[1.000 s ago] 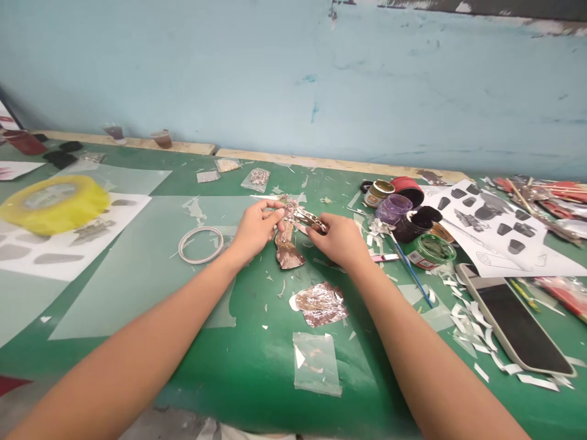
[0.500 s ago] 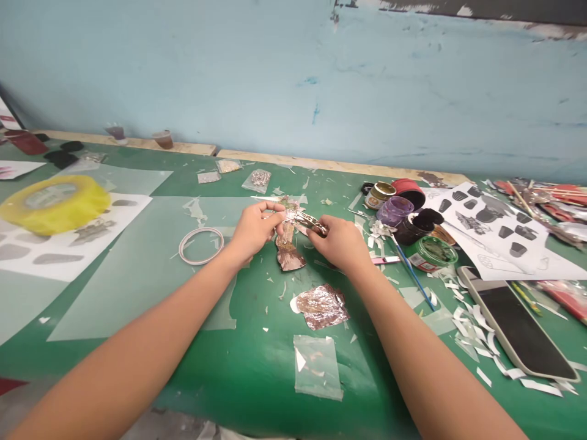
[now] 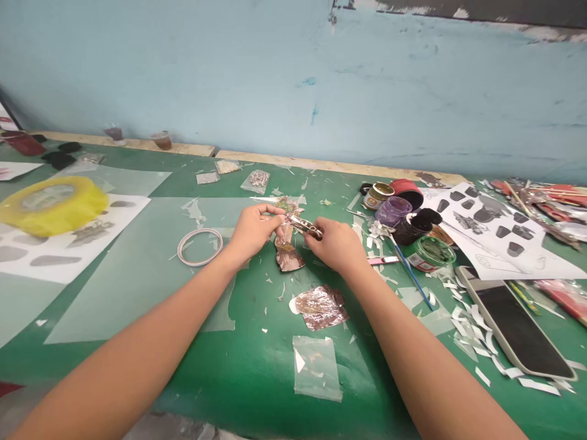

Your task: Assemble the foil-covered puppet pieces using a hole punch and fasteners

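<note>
Silver nail clippers [image 3: 306,227] sit in my right hand [image 3: 337,244], its thumb and fingers closed around their rear end. Their front end meets the fingertips of my left hand [image 3: 257,233], which pinches a small piece mostly hidden by the fingers. Directly below and behind the fingertips lies a crumpled brown foil strip [image 3: 288,256] on the green table [image 3: 257,366]. Closer to me are a shiny brown foil piece [image 3: 322,307] and a clear plastic square [image 3: 317,368] with white scraps on it.
A tape ring [image 3: 200,247] lies left of my left hand. Farther left, a yellow tape roll [image 3: 50,205] rests on printed paper. On the right are paint jars [image 3: 431,252], a blue brush [image 3: 415,275], paper scraps and a phone [image 3: 518,327]. Small bead bags [image 3: 257,181] lie toward the wall.
My right hand and the nail clippers have shifted slightly, and the clippers look more closed up. My left hand stays at nearly the same spot. The view has moved a little.
</note>
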